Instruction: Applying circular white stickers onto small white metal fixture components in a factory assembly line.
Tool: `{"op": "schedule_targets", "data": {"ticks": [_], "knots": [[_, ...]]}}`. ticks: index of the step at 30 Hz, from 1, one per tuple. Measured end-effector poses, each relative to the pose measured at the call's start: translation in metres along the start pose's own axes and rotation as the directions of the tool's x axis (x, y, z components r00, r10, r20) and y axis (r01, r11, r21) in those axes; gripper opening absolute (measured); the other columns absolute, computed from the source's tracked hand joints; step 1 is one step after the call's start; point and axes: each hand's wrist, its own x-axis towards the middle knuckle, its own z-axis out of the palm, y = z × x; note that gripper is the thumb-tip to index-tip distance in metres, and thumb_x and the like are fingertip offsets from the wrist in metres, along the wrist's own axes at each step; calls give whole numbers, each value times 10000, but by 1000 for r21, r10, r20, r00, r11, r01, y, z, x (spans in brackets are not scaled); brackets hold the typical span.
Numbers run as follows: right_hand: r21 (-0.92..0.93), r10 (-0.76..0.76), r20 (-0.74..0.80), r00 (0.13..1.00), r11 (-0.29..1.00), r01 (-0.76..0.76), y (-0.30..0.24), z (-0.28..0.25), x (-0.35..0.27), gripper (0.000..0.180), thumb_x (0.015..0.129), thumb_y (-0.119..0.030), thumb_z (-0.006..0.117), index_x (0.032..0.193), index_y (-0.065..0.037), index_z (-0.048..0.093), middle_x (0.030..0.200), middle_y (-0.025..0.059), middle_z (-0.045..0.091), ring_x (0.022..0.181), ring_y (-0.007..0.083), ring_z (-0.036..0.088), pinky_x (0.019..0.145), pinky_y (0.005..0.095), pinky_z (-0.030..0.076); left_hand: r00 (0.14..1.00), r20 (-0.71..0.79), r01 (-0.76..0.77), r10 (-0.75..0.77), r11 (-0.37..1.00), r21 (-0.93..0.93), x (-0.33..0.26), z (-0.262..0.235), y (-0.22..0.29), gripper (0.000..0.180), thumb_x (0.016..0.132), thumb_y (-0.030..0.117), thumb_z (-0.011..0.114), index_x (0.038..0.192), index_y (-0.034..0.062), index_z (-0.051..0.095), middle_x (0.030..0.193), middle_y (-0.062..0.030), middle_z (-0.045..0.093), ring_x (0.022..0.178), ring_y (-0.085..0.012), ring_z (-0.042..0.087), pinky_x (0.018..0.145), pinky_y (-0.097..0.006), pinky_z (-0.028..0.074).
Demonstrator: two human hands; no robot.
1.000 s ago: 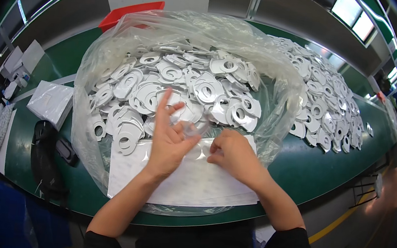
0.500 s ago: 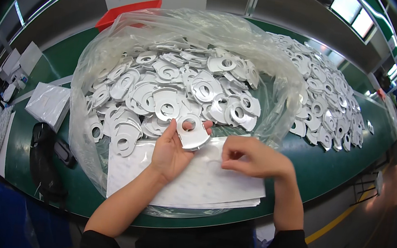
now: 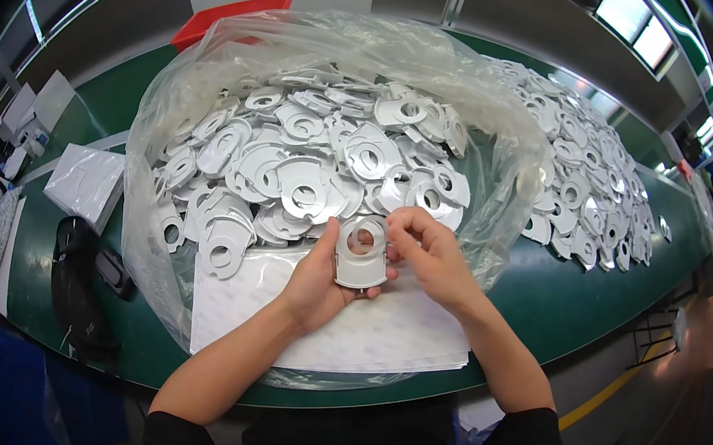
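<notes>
**One plate lifted clear of the heap, both hands on it**

Since a second ago: the hands have come up off the white sheets. Then the left was spread flat and the right rested low; now both meet on a single part.

Green worktop runs left to right; its near edge curves just ahead of the person's body.

Clear plastic bag, mouth open wide, walls slumped, which holds the heap of grey plates in one place yet reachable from above. A second spread of plates lies loose on the worktop to the right, outside the bag.

White sheets sit stacked in the bag's near side, giving a flat patch under the hands.

Left hand cradles the grey plate with a round hole from below, thumb on its face. Right hand pinches its upper right edge with its fingertips. The plate is held above the sheets, at the heap's near edge, probably tilted up for a look.

Open room: bare worktop right of the bag; left is crowded by a black device and a wrapped white packet.
</notes>
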Motion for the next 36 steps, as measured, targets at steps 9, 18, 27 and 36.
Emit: {"op": "schedule_targets", "data": {"ticks": [9, 18, 27, 36], "knots": [[-75, 3, 51, 999, 997, 1, 1, 5, -1, 136, 915, -139, 568, 946, -13, 529, 1020, 30, 493, 673, 70, 509, 598, 214, 464, 999, -44, -18, 19, 1000, 8, 1, 1, -3, 575, 984, 510, 151, 1156, 88, 502, 1082, -99, 571, 939, -255, 581, 673, -356, 476], [-60, 16, 69, 997, 998, -12, 1, 4, 0, 148, 908, -142, 578, 933, 0, 546, 1065, 44, 482, 678, 80, 511, 612, 220, 472, 998, -57, -14, 14, 1000, 7, 1, 1, -2, 574, 983, 514, 156, 1145, 88, 505, 1077, -98, 572, 947, -261, 581, 678, -360, 473], [-68, 4, 52, 999, 998, 0, 0, 5, -1, 147, 900, -128, 585, 945, 4, 539, 1041, 45, 493, 681, 81, 516, 604, 218, 474, 997, -75, -11, 12, 1000, 4, 0, 6, -2, 620, 981, 523, 143, 1185, 54, 494, 1060, -83, 569, 905, -213, 566, 679, -322, 452], [-91, -4, 60, 998, 996, 9, 0, 5, -1, 151, 898, -129, 587, 938, 8, 539, 1065, 55, 477, 688, 85, 519, 596, 216, 478, 995, -99, -4, 5, 1000, 14, 0, 7, -1, 615, 978, 531, 137, 1160, 62, 491, 1056, -81, 559, 905, -216, 564, 678, -322, 456]]}}
